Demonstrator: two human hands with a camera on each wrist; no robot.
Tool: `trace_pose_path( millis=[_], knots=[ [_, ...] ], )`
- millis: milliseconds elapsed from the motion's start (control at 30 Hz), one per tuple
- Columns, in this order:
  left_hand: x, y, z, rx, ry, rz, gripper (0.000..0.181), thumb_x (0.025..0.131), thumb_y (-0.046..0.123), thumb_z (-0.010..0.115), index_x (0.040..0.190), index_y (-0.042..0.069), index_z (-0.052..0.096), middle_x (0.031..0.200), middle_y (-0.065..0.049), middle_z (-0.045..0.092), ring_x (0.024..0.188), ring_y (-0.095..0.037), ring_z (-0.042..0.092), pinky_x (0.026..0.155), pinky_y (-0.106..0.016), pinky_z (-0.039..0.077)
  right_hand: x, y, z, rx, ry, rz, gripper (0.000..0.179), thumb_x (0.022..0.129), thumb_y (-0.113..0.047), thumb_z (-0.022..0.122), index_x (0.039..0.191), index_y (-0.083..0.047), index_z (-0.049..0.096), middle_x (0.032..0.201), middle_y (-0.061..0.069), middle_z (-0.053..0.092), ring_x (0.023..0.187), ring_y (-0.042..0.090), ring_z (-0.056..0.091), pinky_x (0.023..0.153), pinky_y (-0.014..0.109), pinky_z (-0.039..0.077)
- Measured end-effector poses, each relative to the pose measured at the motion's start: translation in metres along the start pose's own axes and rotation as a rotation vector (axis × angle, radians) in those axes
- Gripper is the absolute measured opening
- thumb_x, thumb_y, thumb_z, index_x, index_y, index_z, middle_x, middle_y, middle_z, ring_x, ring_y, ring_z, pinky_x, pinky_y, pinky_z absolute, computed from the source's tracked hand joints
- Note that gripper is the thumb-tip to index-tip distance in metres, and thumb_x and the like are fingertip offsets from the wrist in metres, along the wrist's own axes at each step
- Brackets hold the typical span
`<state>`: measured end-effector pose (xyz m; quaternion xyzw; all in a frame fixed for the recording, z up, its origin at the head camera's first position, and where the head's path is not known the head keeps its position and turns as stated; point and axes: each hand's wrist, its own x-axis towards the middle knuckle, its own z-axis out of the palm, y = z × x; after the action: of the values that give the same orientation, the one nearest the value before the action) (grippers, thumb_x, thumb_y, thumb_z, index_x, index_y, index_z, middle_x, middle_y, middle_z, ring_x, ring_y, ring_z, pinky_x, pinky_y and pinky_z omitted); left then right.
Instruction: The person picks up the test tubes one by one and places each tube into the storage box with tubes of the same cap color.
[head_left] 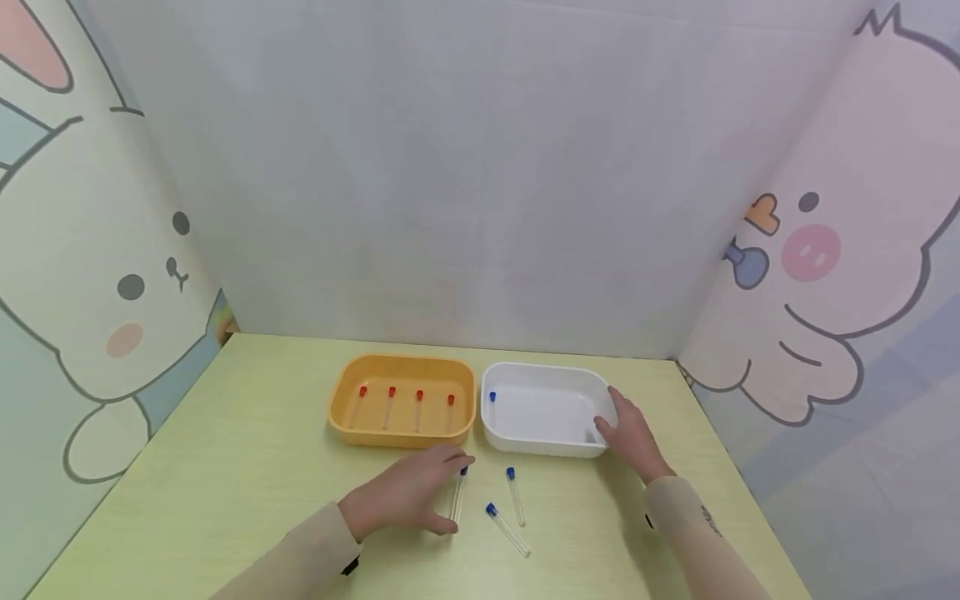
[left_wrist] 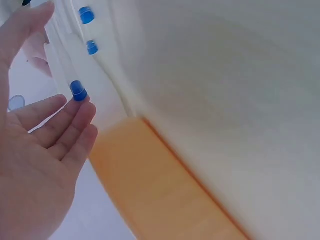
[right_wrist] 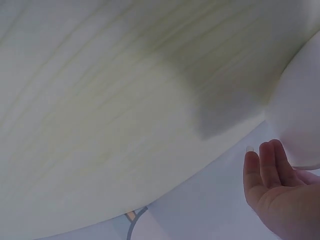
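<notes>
My left hand (head_left: 408, 493) is over a clear tube with a blue cap (head_left: 464, 472), with its fingertips by the cap and its thumb by the lower end. In the left wrist view the fingers are spread and only slightly bent beside the blue cap (left_wrist: 78, 91). My right hand (head_left: 633, 439) holds the right end of the white tray (head_left: 540, 448), thumb inside the rim and fingers outside. Two more blue-capped tubes (head_left: 517, 498) (head_left: 508, 530) lie on the table to the right of the left hand. One blue-capped tube (head_left: 492, 398) lies inside the white tray at its left.
An orange tray (head_left: 401, 439) stands left of the white one, almost touching it. Several red-capped tubes (head_left: 419, 397) lie in a row inside it. Behind the pale yellow table (head_left: 225, 467) hangs a grey-white curtain (head_left: 420, 167), with cartoon-printed panels at both sides.
</notes>
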<state>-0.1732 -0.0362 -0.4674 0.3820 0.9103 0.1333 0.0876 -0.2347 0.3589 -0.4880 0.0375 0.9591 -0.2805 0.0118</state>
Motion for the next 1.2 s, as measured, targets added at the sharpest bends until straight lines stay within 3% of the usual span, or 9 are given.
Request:
trace_pose_path(
  millis=[200, 533, 800, 1067, 1200],
  knots=[
    [0.006, 0.006, -0.014, -0.054, 0.001, -0.009, 0.092, 0.076, 0.050, 0.088, 0.151, 0.011, 0.051, 0.153, -0.004, 0.053, 0.138, -0.023, 0.054, 0.115, -0.040, 0.048, -0.001, -0.001, 0.000, 0.012, -0.004, 0.010, 0.073, 0.102, -0.019, 0.058, 0.160, 0.008, 0.021, 0.160, 0.037, 0.030, 0.148, 0.056, 0.031, 0.121, 0.066, 0.028],
    [0.019, 0.009, -0.032, -0.064, 0.071, 0.028, 0.089, 0.077, 0.047, 0.089, 0.149, 0.009, 0.052, 0.149, -0.005, 0.057, 0.136, -0.023, 0.055, 0.114, -0.041, 0.049, -0.003, 0.007, -0.004, 0.072, -0.053, 0.041, 0.079, 0.106, -0.035, 0.055, 0.163, 0.001, 0.015, 0.167, 0.030, 0.021, 0.154, 0.052, 0.023, 0.123, 0.065, 0.024],
    [0.038, 0.011, -0.047, -0.073, 0.080, -0.012, 0.093, 0.080, 0.050, 0.086, 0.155, 0.013, 0.046, 0.156, -0.007, 0.052, 0.143, -0.027, 0.051, 0.116, -0.045, 0.047, -0.007, 0.012, -0.007, 0.138, -0.027, 0.019, 0.073, 0.107, -0.036, 0.053, 0.163, -0.003, 0.021, 0.153, 0.030, 0.046, 0.134, 0.047, 0.052, 0.110, 0.060, 0.047],
    [0.060, 0.010, -0.058, -0.097, 0.127, -0.008, 0.090, 0.082, 0.047, 0.085, 0.155, 0.013, 0.045, 0.155, -0.004, 0.052, 0.142, -0.025, 0.051, 0.116, -0.041, 0.048, -0.009, 0.019, -0.013, 0.182, -0.007, 0.004, 0.062, 0.107, -0.026, 0.055, 0.160, -0.005, 0.032, 0.144, 0.029, 0.055, 0.128, 0.045, 0.059, 0.106, 0.056, 0.052],
    [0.073, 0.011, -0.062, -0.138, 0.120, -0.037, 0.089, 0.083, 0.046, 0.085, 0.156, 0.015, 0.044, 0.157, -0.004, 0.050, 0.144, -0.026, 0.049, 0.117, -0.043, 0.046, -0.009, 0.024, -0.013, 0.208, 0.002, 0.007, 0.058, 0.106, -0.024, 0.057, 0.158, -0.007, 0.038, 0.141, 0.028, 0.058, 0.124, 0.043, 0.062, 0.103, 0.054, 0.054]
  ],
)
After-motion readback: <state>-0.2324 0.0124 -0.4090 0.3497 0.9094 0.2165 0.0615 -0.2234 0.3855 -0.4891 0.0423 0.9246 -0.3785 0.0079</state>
